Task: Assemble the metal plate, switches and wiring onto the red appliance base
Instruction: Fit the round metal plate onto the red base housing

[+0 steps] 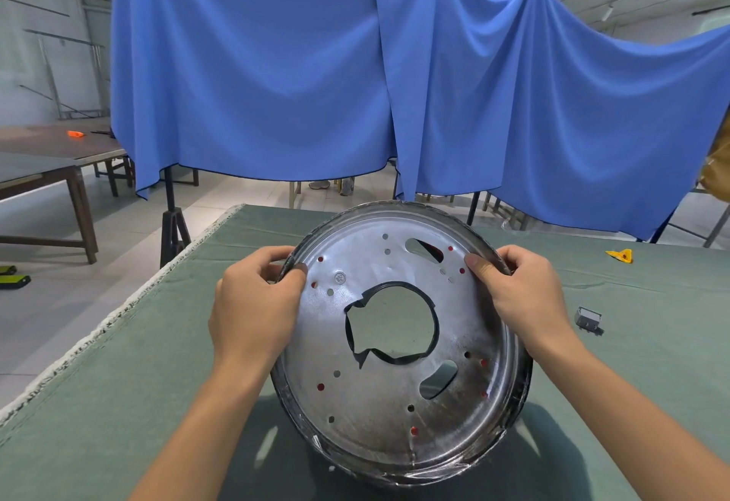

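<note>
— Where are the hands?
— The left hand [256,303] grips the rim of the metal plate [399,346] at about ten o'clock, thumb laid over its face; the right hand [525,295] grips the rim at about two o'clock in the same way.
— And the plate?
— It is a round disc, so no long axis — it stands tilted, its face turned toward the person, top edge leaning away. Red shows through its small holes, and the large central opening [391,322] has a ragged dark edge. The lower rim sits low over the green table cover [118,362].
— Anything else there?
— A small grey metal part [589,319] lies at three o'clock; a yellow piece [620,255] lies farther off at two.
</note>
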### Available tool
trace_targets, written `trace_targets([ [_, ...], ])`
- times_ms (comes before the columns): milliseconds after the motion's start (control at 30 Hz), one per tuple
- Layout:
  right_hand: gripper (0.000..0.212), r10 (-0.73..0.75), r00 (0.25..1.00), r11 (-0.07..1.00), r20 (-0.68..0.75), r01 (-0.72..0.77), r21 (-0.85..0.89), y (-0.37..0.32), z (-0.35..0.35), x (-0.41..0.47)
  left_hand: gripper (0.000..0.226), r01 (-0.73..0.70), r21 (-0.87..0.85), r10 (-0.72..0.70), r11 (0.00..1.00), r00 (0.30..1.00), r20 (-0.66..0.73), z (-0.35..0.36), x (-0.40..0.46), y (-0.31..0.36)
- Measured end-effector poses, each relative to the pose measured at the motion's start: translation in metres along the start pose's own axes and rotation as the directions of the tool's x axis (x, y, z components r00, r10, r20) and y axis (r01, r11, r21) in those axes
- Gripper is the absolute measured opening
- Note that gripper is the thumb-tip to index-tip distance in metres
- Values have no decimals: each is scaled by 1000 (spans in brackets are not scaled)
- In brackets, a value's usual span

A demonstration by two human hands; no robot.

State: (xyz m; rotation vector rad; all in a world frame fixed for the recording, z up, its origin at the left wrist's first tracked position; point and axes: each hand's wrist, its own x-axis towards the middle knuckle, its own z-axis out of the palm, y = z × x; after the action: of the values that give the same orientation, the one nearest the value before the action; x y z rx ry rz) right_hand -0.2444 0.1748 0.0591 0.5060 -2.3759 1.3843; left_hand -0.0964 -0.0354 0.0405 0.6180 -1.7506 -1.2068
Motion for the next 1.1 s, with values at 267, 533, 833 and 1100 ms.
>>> trace_targets([
  [267,19,-40,998,999,38,40,-2,-5,1,-2,13,-12,26,13,1000,999,-50,-3,9,-8],
  [533,9,-66,994,998,83,64,28,-8,2,-4,13,11,43,-8,999,998,-70,-5,12,-11],
  [833,7,-59,993,998,107,56,31,-5,0,-7,9,21,39,-20,999,999,-38,0,9,-12],
  [1100,8,-46,995,998,93,40,57,-6,-3,-9,12,-4,41,5,999,999,-35,1,8,-13],
])
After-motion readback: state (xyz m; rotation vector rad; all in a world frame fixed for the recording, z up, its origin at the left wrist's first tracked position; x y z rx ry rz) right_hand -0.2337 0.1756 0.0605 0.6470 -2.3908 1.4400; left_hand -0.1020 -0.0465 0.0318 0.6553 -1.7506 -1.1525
